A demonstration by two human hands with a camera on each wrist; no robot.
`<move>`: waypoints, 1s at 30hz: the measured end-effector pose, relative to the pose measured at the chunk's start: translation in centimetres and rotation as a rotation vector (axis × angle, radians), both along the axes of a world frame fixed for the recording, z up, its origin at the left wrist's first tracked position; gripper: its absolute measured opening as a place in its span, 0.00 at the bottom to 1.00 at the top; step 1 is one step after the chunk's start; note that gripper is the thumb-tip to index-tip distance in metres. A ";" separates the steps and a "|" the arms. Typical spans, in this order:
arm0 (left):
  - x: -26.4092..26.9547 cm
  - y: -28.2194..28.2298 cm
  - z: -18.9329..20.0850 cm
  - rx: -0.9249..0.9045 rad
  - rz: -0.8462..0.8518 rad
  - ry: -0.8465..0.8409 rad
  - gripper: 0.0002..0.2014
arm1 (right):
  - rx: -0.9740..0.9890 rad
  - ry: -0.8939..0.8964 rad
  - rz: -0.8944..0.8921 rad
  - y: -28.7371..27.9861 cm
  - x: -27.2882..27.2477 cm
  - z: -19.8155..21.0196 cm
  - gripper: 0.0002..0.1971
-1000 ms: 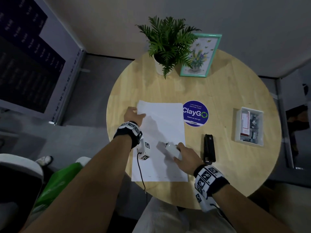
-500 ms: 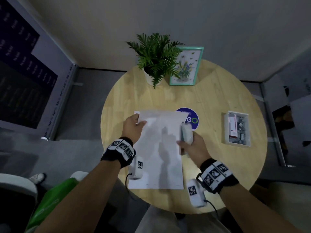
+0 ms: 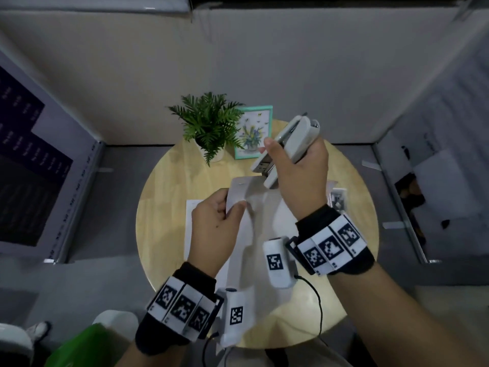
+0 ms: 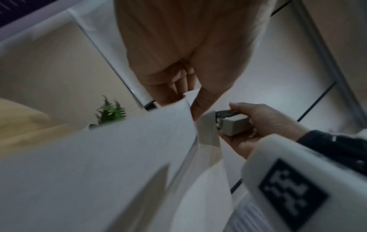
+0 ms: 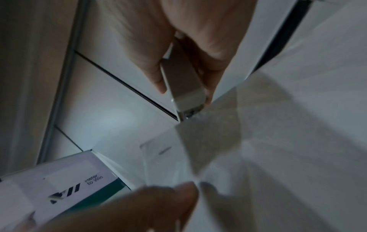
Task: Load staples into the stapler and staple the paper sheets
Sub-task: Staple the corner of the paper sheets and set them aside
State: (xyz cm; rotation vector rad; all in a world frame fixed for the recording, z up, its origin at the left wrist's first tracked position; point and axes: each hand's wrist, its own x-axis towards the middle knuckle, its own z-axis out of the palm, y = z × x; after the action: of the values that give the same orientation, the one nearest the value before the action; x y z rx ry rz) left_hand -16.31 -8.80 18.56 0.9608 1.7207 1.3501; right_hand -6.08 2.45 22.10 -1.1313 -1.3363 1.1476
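1. Your left hand (image 3: 211, 221) pinches the paper sheets (image 3: 248, 207) near their top left corner, thumb on top and fingers curled under. That end is lifted off the bench (image 3: 164, 186); the rest droops back toward the near edge.
2. Your right hand (image 3: 301, 170) is wrapped tight round the stapler (image 3: 288, 147), w/ the thumb along its upper arm. The mouth end points down at the raised top edge of the sheets, right at that edge. I can't tell if paper is already in the mouth.
3. A staple (image 5: 164, 149) looks already set near the sheets' top left corner, per the right wrist view.
4. Handling, paper: light, floppy, thin. It sags wherever it's unsupported and creases easily. Keep the pinch close to the spot to be stapled so the edge stays flat and the sheets stay aligned. Don't hold far down the page.
5. Handling, stapler: rigid plastic and metal, fairly light, smooth shell. Grip mid-body, palm under the base, thumb on top for the squeeze. Keep fingers clear of the mouth.
6. Risk, imo: sheets fan apart or slip askew in mid-air. Square them first.
7. Another sheet (image 3: 191, 207) lies flat on the bench toward its left edge, under your left hand.
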 end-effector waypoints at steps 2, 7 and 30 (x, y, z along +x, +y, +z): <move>0.7 -0.1 0.6 0.007 0.004 0.043 0.06 | 0.040 0.002 -0.004 -0.4 0.6 0.7 0.14; 2.3 -0.3 2.3 0.043 0.038 0.101 0.07 | 0.096 0.015 -0.013 -0.8 2.2 1.8 0.14; 5.6 0.6 4.8 0.193 0.017 0.402 0.06 | 0.119 0.138 0.064 -0.3 2.9 3.5 0.09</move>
State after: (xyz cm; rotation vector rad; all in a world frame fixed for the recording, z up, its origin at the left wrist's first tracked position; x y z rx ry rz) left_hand -10.75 -8.21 23.32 1.4064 1.9148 1.4248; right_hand -3.21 2.15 25.58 -0.9133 -1.3230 1.1554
